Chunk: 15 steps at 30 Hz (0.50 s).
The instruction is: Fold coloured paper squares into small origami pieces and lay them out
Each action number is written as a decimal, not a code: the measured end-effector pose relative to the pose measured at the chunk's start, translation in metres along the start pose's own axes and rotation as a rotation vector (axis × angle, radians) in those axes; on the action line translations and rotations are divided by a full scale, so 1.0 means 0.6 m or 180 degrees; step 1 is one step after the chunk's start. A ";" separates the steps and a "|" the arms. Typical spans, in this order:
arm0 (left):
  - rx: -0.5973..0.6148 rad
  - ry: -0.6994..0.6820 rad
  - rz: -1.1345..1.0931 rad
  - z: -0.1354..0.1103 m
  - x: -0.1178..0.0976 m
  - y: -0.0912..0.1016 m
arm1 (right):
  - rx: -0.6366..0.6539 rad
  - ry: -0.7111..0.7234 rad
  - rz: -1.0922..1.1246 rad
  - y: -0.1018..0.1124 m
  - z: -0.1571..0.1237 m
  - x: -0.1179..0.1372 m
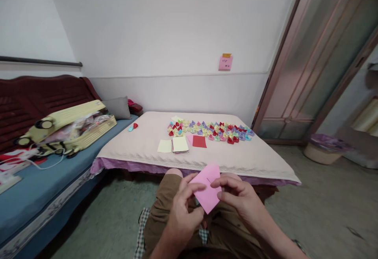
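Above my lap I hold a pink sheet of paper [208,196], turned so one corner points down, with a short dark line or slit near its middle. My left hand [186,208] grips its left side, fingers in front and thumb low. At the right edge, my right hand [239,196] pinches the paper between thumb and fingers. On the cloth-covered table beyond lie a stack of pale yellow paper squares [180,144], a single pale yellow sheet [164,146] and a red paper square [199,141] partly over a pink one.
Many small folded paper pieces [212,130] in several colours spread along the back of the table [138,147]. A few more [135,125] lie at its left. An open yellow suitcase [88,127] rests on the blue bench seat. A lined bin [325,148] stands at right.
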<state>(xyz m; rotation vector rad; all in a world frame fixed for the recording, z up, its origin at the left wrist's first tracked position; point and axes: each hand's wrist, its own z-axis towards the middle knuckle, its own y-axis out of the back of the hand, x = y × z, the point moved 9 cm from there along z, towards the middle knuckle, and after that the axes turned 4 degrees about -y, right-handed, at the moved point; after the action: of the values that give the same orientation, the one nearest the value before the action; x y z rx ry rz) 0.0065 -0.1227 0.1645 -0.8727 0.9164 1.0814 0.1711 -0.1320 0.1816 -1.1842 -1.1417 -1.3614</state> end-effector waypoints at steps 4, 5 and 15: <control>-0.0318 0.0130 -0.0800 0.011 0.009 0.019 | -0.0187 0.0188 -0.0058 0.012 0.000 0.007; -0.0353 0.0150 -0.0810 0.011 0.014 0.020 | -0.0238 0.0177 0.0023 0.014 0.001 0.002; -0.0696 -0.0750 0.1111 -0.006 -0.005 0.046 | 0.0334 -0.0690 0.1259 -0.019 -0.004 -0.043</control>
<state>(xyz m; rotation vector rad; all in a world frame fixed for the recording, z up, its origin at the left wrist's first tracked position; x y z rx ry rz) -0.0209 -0.1202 0.1623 -0.7565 0.7774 1.5745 0.1610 -0.1312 0.1551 -1.4172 -1.0435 -0.8805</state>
